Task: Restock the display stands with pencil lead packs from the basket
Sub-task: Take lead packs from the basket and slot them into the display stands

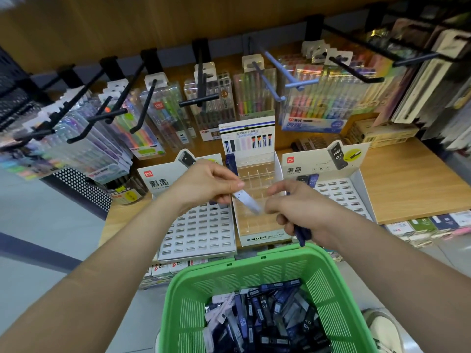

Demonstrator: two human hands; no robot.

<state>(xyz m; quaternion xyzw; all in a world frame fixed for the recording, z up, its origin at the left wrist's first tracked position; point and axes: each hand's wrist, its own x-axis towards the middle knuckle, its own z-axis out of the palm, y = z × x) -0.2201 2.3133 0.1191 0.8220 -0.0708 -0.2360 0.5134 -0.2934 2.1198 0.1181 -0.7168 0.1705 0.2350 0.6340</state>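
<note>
My left hand (207, 184) pinches the top end of a pale lavender lead pack (247, 201) above the clear middle display stand (257, 222). My right hand (298, 210) touches that pack's lower end with its fingertips and grips dark blue lead packs (302, 234) in its curled fingers. One dark blue pack (230, 161) stands in the back left of the middle stand. The white left stand (196, 233) shows rows of slots; the white right stand (341, 192) holds two packs at its back. The green basket (254, 276) below holds several packs.
Black and blue hooks (283, 70) with hanging pen sets stick out above the wooden shelf (407, 189). A round jar (127, 192) stands left of the stands. Boxed goods line the shelf's front edge. A shoe (382, 329) shows beside the basket.
</note>
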